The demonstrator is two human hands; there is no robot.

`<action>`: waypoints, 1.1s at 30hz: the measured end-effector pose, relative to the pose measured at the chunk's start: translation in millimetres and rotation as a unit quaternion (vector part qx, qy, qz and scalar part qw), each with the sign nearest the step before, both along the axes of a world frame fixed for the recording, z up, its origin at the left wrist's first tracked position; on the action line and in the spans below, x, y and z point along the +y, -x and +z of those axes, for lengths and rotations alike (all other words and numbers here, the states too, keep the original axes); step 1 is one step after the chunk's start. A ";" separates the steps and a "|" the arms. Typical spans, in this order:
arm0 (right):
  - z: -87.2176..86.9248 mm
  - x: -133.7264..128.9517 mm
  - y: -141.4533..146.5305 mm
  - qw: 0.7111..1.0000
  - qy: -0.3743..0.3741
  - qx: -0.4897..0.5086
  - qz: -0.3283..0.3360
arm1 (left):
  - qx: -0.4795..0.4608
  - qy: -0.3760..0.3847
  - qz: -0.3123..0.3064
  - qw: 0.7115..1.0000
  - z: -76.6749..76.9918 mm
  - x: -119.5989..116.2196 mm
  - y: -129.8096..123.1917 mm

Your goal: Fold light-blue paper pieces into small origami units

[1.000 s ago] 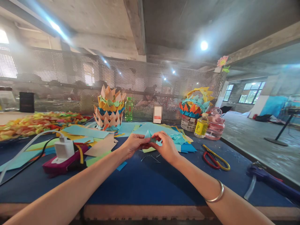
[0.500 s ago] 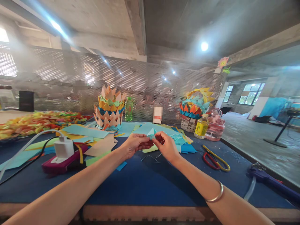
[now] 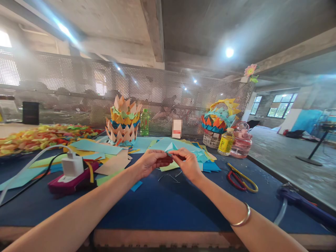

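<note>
1. The left hand pinches the lower left of a light-blue folded paper between thumb and fingers, the other fingers curled.
2. The right hand pinches the same piece at its lower right, fingertips close to those of the left. The piece points upward, held above the counter.
3. Just beyond and to the right of the hands lie crumpled light-blue pieces on flat colored sheets; thin strips lie on the near side.
4. To the left, loose paper sheets overlap, and a white charger sits on a magenta power strip.
5. To the right are scissors with one red and one yellow handle; farther right, near the counter edge, is a purple glue gun.
6. Behind the scissors, a yellow-labeled bottle stands beside a pink bottle and in front of a paper-trimmed basket.
7. Toward the back left, a tiered stack of pointed paper stands beside a green bottle; a white card is upright at the back middle.
8. At far left spreads a heap of small folded papers, with a black upright object behind it.
</note>
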State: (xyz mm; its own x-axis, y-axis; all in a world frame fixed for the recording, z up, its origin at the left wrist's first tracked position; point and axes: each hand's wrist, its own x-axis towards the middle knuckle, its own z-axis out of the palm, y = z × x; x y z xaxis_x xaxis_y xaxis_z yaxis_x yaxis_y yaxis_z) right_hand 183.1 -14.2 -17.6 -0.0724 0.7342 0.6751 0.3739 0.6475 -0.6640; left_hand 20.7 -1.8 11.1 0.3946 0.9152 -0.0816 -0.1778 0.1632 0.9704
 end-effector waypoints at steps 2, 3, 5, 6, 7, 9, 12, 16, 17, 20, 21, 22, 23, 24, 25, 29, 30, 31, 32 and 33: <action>0.8 -0.9 0.3 1.000 0.009 0.016 0.003 | -0.004 -0.001 -0.003 1.000 1.0 0.2 0.1; 1.5 -1.5 0.5 1.000 0.016 0.022 0.004 | -0.005 -0.002 -0.005 1.000 1.3 0.4 0.3; 3.1 -2.7 1.1 0.999 0.030 0.032 0.010 | -0.004 -0.004 -0.011 1.000 1.6 0.8 0.6; 4.0 -3.3 1.4 0.999 0.037 0.036 0.013 | -0.002 -0.005 -0.014 1.000 1.6 1.0 0.7; 4.8 -3.8 1.7 0.998 0.045 0.041 0.015 | 0.000 -0.005 -0.018 1.000 1.5 1.2 0.9; 5.9 -4.3 2.2 0.997 0.060 0.052 0.021 | 0.002 -0.005 -0.024 1.000 1.1 1.6 1.4; 5.6 -3.4 2.0 0.995 0.076 0.062 0.028 | 0.005 -0.007 -0.029 1.000 0.0 2.3 2.4; 3.9 -0.8 0.4 0.995 0.077 0.055 0.028 | 0.004 -0.006 -0.032 0.999 -0.6 2.5 3.3; 3.8 -0.4 0.0 0.995 0.075 0.052 0.026 | 0.003 -0.005 -0.031 0.999 -0.4 2.2 3.2; 4.1 -0.2 -0.8 0.996 0.077 0.041 0.020 | 0.005 -0.003 -0.028 1.000 0.9 0.6 2.5; 4.2 -0.3 -0.9 0.996 0.080 0.038 0.018 | 0.006 -0.004 -0.025 1.000 1.3 0.2 2.2; 4.3 -0.4 -0.9 0.996 0.082 0.037 0.015 | 0.006 -0.005 -0.023 1.000 1.6 -0.2 1.9; 4.2 -0.5 -0.8 0.996 0.083 0.035 0.013 | 0.006 -0.007 -0.021 1.000 1.8 -0.4 1.7; 4.0 -0.4 -0.7 0.996 0.084 0.035 0.011 | 0.005 -0.008 -0.019 1.000 1.7 -0.4 1.6; 3.7 -0.3 -0.5 0.996 0.084 0.034 0.010 | 0.003 -0.009 -0.019 1.000 1.5 -0.2 1.6; 2.4 0.3 0.1 0.996 0.083 0.041 0.013 | -0.004 -0.012 -0.029 0.999 -0.9 1.9 2.0; 2.3 0.1 0.4 0.995 0.084 0.044 0.015 | -0.002 -0.014 -0.027 1.000 -1.8 2.5 2.0; 2.5 -0.2 0.8 0.995 0.084 0.047 0.017 | 0.001 -0.016 -0.024 1.000 -2.7 3.1 2.1; 2.9 -0.9 1.2 0.995 0.085 0.048 0.018 | 0.005 -0.018 -0.020 1.000 -3.5 3.5 2.0; 3.4 -1.8 1.7 0.995 0.086 0.048 0.019 | 0.008 -0.019 -0.017 1.000 -4.1 3.8 1.9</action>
